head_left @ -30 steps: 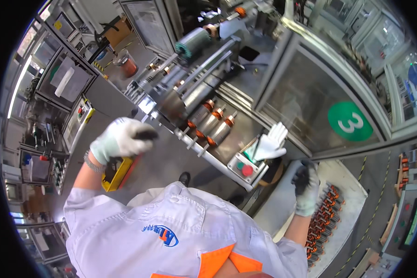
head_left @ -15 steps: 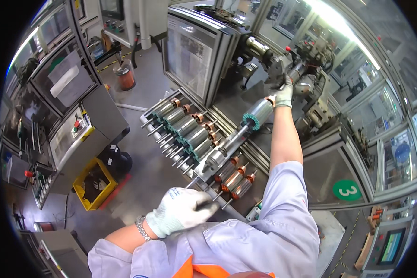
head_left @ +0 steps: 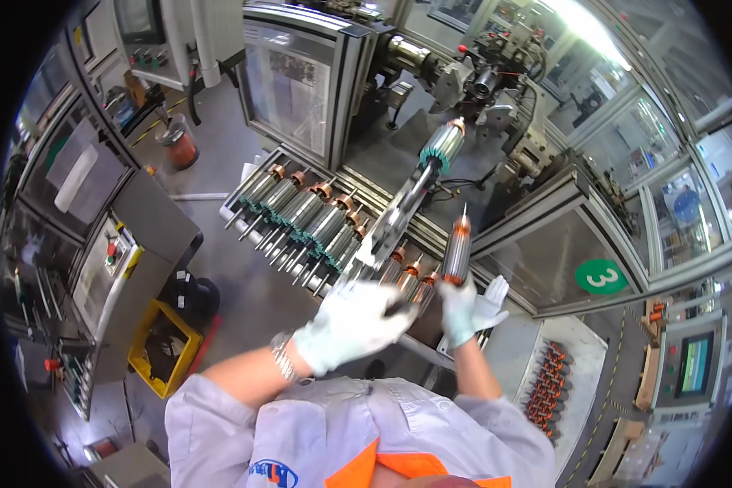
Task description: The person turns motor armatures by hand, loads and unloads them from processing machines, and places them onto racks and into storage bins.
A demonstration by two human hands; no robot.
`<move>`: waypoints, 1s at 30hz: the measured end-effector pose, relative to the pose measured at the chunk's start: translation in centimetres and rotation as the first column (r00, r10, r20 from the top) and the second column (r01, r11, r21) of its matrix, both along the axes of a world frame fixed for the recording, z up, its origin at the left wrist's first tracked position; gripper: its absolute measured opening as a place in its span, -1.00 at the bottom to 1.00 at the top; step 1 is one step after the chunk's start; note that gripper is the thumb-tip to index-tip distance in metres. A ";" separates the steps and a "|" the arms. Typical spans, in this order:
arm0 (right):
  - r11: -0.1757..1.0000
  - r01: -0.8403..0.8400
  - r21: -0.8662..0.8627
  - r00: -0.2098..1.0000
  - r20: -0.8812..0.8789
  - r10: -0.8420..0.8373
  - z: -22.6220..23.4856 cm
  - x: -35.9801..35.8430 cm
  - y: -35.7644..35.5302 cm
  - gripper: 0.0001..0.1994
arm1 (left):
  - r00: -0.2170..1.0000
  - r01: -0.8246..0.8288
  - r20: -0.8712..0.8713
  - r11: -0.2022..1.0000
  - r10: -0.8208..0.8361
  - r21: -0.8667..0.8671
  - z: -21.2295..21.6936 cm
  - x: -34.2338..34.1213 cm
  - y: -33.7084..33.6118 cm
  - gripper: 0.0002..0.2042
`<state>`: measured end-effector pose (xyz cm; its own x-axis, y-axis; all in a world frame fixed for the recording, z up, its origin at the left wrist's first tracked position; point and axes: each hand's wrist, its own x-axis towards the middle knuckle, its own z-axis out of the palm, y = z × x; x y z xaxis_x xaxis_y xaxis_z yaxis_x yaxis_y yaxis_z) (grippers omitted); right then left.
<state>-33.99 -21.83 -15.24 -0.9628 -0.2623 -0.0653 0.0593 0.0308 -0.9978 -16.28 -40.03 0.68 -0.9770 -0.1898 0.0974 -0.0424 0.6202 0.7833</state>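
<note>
My right hand (head_left: 460,307), in a white glove, is closed round the lower shaft end of a motor armature (head_left: 457,250) with orange-copper windings. The armature stands nearly upright, its thin shaft tip pointing away from me. My left hand (head_left: 356,324), also gloved, is smeared by motion at the near end of a long metal holder (head_left: 390,224); whether it grips anything is unclear. At the holder's far end lies an armature with a green end (head_left: 443,146). Several copper-wound armatures (head_left: 409,276) lie just beyond my left hand.
Left of the holder, a rack (head_left: 234,210) carries several armatures with green ends (head_left: 302,213). Machine tooling (head_left: 484,81) stands beyond, between framed panels (head_left: 289,89). At right, a pale tray (head_left: 584,350) bears many small copper-wound parts. A yellow bin (head_left: 159,325) is at lower left.
My right hand has drawn back from the machine tooling and now holds a copper-wound armature. My left hand has moved forward and right, and the whole view has shifted.
</note>
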 end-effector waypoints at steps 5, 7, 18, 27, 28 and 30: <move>0.875 0.208 0.438 0.978 -0.116 -0.174 -7.0 6.3 5.6 -0.54 | 0.999 0.043 0.007 0.992 -0.043 -0.122 -1.0 -10.4 -1.3 -0.59; 0.810 0.315 0.495 0.948 -0.197 -0.249 -9.0 6.9 5.3 -0.58 | 0.998 -0.022 -0.066 0.999 0.020 -0.043 -0.6 -13.4 -1.4 -0.58; 0.410 0.177 0.895 0.975 -0.103 -0.196 -7.5 9.4 3.5 -0.35 | 0.971 -0.132 -0.222 0.969 0.085 -0.209 -1.7 -21.5 -1.8 -0.67; 0.346 0.114 0.931 0.990 -0.078 -0.117 -7.2 8.6 3.7 -0.32 | 0.603 -0.224 -0.797 0.966 0.032 -0.131 -2.8 -22.6 -2.2 -0.85; 0.354 0.101 0.930 0.991 -0.062 -0.118 -7.1 8.5 3.7 -0.32 | 0.569 -0.229 -0.821 0.967 0.041 -0.111 -2.7 -22.6 -2.2 -0.87; 0.359 0.067 0.931 0.993 -0.025 -0.120 -6.9 8.4 3.8 -0.30 | 0.571 -0.215 -0.820 0.971 0.035 -0.108 -2.4 -22.4 -2.3 -0.88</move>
<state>-25.60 -18.01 -22.14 -0.9664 0.0815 -0.2437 0.1630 0.9276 -0.3360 -38.70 -42.28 -1.73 -0.4398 -0.1953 0.8766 0.4631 0.7870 0.4077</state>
